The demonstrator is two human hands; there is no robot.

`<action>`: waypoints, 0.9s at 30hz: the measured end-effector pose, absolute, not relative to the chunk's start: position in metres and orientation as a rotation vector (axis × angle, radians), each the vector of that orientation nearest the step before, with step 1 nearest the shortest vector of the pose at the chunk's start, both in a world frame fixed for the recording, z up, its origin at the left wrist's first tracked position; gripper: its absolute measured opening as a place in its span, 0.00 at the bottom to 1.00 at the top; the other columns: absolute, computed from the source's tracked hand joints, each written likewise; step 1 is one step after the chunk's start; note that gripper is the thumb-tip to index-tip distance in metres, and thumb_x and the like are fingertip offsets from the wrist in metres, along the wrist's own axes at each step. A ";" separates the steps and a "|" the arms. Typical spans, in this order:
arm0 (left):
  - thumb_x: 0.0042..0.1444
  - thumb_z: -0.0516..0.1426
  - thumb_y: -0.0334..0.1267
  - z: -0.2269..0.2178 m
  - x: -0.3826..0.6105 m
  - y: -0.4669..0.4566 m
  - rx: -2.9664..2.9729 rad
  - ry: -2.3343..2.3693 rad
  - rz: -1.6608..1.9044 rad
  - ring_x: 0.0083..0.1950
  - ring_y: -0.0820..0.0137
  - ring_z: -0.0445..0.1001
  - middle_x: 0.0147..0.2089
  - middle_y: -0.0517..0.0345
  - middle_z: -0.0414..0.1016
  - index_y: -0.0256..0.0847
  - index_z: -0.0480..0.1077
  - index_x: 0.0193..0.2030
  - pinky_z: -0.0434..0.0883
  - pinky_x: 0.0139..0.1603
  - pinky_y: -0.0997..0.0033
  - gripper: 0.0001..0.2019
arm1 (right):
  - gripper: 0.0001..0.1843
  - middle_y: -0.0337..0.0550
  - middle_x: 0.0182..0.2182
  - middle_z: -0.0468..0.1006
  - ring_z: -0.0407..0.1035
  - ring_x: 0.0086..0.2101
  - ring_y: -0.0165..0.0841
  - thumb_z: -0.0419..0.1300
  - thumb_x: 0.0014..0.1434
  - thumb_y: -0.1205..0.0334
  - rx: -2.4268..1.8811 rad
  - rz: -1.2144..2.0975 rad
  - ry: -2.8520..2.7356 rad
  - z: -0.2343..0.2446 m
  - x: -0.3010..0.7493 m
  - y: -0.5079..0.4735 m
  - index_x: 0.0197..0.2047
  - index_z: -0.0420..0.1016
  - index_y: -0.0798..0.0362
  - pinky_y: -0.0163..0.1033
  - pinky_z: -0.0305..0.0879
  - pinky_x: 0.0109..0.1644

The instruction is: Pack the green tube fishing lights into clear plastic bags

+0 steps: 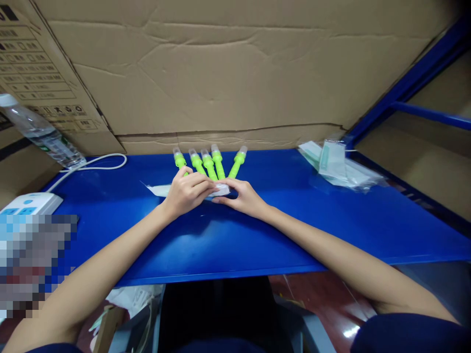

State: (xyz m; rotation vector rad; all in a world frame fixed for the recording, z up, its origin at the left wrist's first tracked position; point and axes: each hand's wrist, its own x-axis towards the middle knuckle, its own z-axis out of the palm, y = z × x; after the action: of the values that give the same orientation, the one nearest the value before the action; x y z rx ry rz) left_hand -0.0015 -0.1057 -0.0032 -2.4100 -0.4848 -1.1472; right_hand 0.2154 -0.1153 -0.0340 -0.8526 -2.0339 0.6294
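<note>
- The green sticks (209, 164), five in all, lie fanned out on the blue counter (331, 220) near its far edge, just in front of the cardboard boxes (221, 73); their lower ends are hidden under the two hands
- Each stick is a slim lime-green barrel with a ribbed collar and a clear cap at the far tip; all five look alike
- The left hand (189, 191) lies over the sticks' lower ends, its grip closed down on them with the fingers curled towards the right
- The right hand (241, 196) meets it fingertip to fingertip; its grip is pinched on the near end of a clear packet (158, 190) that lies flat under both hands and pokes out to the left
- Whether the sticks' ends sit inside the packet is hidden by the fingers
- Handling, as a judgement: the sticks look light, stiff and smooth, so they may roll or splay; they are best taken as a bundle around the barrels, not by the caps; the packet looks thin, limp and slippery, so an edge is the place to pinch
- A pile of clear sachets (338, 164) rests well apart to the right
- To the left are a water bottle (40, 132), a white cable (95, 162) and a power strip (29, 203)
</note>
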 end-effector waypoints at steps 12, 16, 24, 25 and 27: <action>0.68 0.56 0.48 -0.001 0.000 -0.111 -2.527 -0.634 -1.008 0.39 0.68 0.79 0.41 0.56 0.84 0.40 0.76 0.49 0.60 0.46 0.61 0.15 | 0.18 0.43 0.28 0.81 0.68 0.26 0.30 0.66 0.59 0.51 -0.936 0.682 -2.074 -0.037 0.216 -0.118 0.43 0.82 0.59 0.33 0.62 0.32; 0.70 0.55 0.40 -0.002 0.002 -0.111 -2.520 -0.548 -1.011 0.38 0.71 0.79 0.40 0.61 0.84 0.43 0.77 0.45 0.58 0.45 0.62 0.09 | 0.19 0.43 0.27 0.81 0.68 0.25 0.30 0.67 0.58 0.49 -0.916 0.674 -2.074 -0.035 0.214 -0.120 0.42 0.82 0.58 0.33 0.62 0.31; 0.71 0.53 0.35 -0.004 0.002 -0.112 -2.499 -0.496 -1.025 0.35 0.74 0.77 0.37 0.60 0.84 0.41 0.75 0.42 0.58 0.45 0.64 0.09 | 0.19 0.42 0.27 0.81 0.67 0.25 0.29 0.68 0.58 0.47 -0.889 0.639 -2.084 -0.032 0.214 -0.122 0.40 0.82 0.57 0.33 0.62 0.31; 0.71 0.53 0.35 -0.005 0.001 -0.112 -2.486 -0.478 -1.032 0.34 0.74 0.76 0.36 0.60 0.83 0.42 0.75 0.43 0.58 0.45 0.65 0.09 | 0.19 0.42 0.27 0.81 0.67 0.25 0.29 0.68 0.58 0.48 -0.886 0.643 -2.080 -0.031 0.214 -0.122 0.40 0.82 0.57 0.33 0.62 0.31; 0.70 0.53 0.34 -0.006 0.001 -0.111 -2.459 -0.457 -1.029 0.32 0.74 0.74 0.33 0.62 0.81 0.44 0.75 0.45 0.58 0.44 0.65 0.09 | 0.18 0.42 0.26 0.80 0.68 0.25 0.29 0.68 0.58 0.49 -0.883 0.659 -2.073 -0.030 0.214 -0.123 0.39 0.81 0.57 0.33 0.62 0.31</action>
State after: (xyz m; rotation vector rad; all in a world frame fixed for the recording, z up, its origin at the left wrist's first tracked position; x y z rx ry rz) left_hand 0.0008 -0.1112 -0.0057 -2.4587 -0.4567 -1.0287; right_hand 0.2137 -0.1229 -0.0302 -0.8833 -2.0728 0.6594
